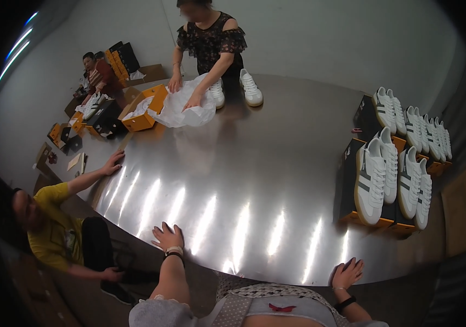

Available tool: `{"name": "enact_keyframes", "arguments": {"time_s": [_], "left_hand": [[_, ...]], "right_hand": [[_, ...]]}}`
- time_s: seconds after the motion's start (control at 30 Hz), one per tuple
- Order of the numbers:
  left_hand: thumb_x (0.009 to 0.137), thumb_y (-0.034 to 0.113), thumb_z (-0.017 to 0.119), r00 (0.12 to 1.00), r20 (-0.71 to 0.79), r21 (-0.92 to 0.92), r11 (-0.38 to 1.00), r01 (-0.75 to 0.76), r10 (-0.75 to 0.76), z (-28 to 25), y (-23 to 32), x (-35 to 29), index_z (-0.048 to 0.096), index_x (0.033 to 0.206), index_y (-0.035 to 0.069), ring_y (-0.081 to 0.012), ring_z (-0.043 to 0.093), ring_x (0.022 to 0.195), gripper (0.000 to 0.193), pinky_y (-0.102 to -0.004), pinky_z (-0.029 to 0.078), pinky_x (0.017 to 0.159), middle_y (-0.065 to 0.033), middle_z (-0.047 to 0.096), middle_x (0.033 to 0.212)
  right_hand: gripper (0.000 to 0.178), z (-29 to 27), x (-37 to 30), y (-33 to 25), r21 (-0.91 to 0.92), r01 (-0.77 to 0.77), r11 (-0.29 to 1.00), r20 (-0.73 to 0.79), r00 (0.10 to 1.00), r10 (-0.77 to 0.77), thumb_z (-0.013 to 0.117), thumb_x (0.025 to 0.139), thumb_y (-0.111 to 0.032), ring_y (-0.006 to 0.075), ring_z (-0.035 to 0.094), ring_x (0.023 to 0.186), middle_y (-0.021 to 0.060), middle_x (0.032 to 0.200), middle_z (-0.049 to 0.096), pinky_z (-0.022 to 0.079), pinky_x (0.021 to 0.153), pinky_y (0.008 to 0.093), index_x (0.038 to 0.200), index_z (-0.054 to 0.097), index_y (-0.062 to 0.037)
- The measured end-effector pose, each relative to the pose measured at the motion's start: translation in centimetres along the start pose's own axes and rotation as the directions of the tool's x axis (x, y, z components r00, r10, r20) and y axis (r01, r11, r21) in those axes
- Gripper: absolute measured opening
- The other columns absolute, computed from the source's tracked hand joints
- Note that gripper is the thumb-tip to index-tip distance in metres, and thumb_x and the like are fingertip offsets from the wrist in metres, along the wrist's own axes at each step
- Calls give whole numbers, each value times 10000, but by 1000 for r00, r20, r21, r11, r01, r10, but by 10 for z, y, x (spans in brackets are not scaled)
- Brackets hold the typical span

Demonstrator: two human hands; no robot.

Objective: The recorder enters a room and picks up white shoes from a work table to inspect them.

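Note:
My left hand lies flat on the near edge of the shiny metal table, its fingers spread and nothing in it. Further right, my right hand rests on the same edge, fingers stretched out, also holding nothing. Nearest to it, white sneakers with dark stripes and gum soles stand in pairs on black and orange shoe boxes. Neither hand touches the shoes or boxes.
Across the table a person spreads white tissue paper beside an open orange box and white sneakers. A person in a yellow shirt sits at the left, one hand on the table. Another person works behind more boxes.

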State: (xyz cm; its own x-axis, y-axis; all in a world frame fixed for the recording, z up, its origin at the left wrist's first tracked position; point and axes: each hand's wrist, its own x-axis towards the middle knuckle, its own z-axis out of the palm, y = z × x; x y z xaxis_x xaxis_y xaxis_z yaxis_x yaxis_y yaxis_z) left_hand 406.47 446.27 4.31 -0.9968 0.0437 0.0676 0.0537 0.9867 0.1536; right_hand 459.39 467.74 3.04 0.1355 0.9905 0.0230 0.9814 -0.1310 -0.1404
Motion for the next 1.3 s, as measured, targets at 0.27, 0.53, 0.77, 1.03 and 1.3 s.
{"name": "enact_keyframes", "arguments": {"time_s": [0.27,0.53,0.77,1.03,1.3], "left_hand": [[846,446,488,1000,2,-14,1000,-6,6,2,1,0,444,1324,122,-312,177,1390,579,-601,97,1085,-201,289,1445],[851,446,473,1000,22,-32,999,-16,17,-8,3,-3,441,1328,103,-328,169,1390,589,-598,79,1088,-213,284,1444],[843,456,459,998,62,-65,998,-12,16,-12,6,-6,430,1345,100,-327,141,1397,615,-602,55,1086,-216,256,1457],[841,451,462,998,63,-85,996,-8,13,-11,1,-2,415,1356,107,-335,129,1400,621,-601,39,1087,-222,256,1457],[837,459,467,996,84,-103,995,-6,15,-12,3,-4,407,1362,117,-333,116,1404,629,-597,34,1089,-222,240,1466]], "right_hand": [[509,2,5,3,-13,15,1000,-42,999,-16,496,841,-245,351,151,1393,233,1453,253,126,1082,548,1292,407,-26],[504,3,4,-1,-62,-26,998,-11,1000,25,482,865,-244,322,172,1387,194,1471,241,130,1088,529,1322,401,-47],[498,15,9,9,-108,-42,993,-54,998,37,480,863,-250,326,188,1386,197,1460,254,161,1081,538,1313,398,-52],[487,16,9,4,-162,-13,987,-89,996,-1,493,867,-258,325,222,1367,191,1440,297,168,1071,542,1306,408,-68],[487,14,10,8,-113,-33,993,-58,998,27,463,879,-283,331,225,1363,203,1431,304,172,1071,547,1307,410,-56]]}}
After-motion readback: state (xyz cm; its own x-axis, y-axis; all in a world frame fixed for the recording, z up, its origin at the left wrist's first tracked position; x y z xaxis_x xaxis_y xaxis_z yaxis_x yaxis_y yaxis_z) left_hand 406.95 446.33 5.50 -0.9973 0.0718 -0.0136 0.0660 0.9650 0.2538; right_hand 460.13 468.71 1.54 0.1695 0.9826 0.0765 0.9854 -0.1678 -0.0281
